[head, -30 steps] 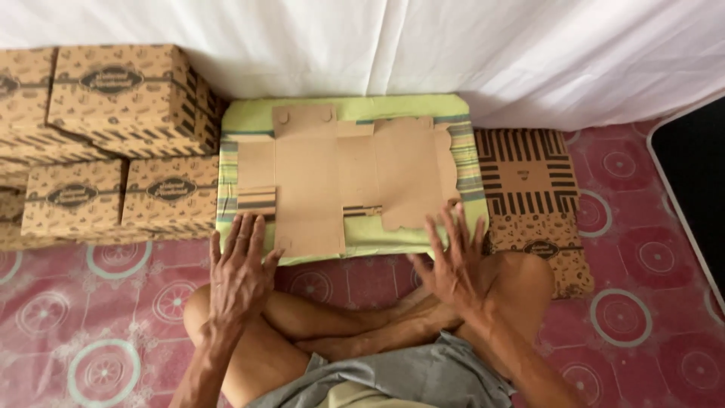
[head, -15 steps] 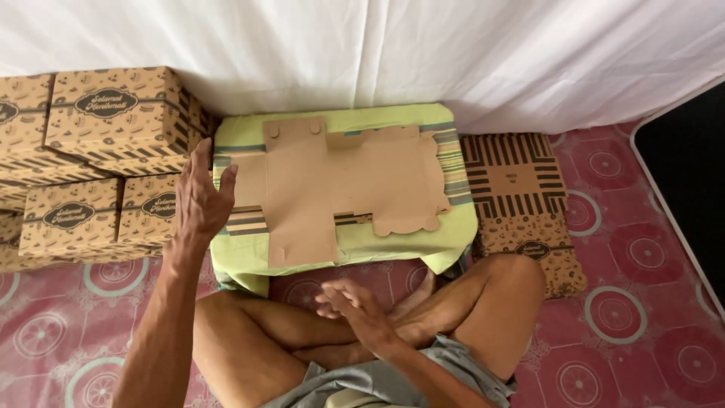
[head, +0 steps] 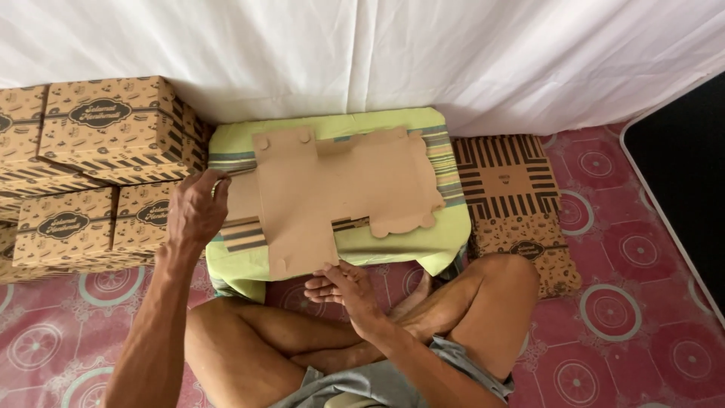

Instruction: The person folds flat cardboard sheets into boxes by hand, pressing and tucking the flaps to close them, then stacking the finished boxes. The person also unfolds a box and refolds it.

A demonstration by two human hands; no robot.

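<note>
A flat, unfolded brown cardboard box blank (head: 332,193) is laid on a green striped cushion (head: 445,227), which rests on a pink patterned floor mat (head: 634,302). The blank's left edge is touched by the left hand (head: 195,210), fingers slightly curled and together, clamped on nothing. Its near edge is met by the right hand (head: 341,287), fingers extended and loosely apart. Folded printed brown cardboard boxes (head: 106,128) are stacked to the left. A pile of flat printed blanks (head: 510,189) lies just beside the cushion on the right.
</note>
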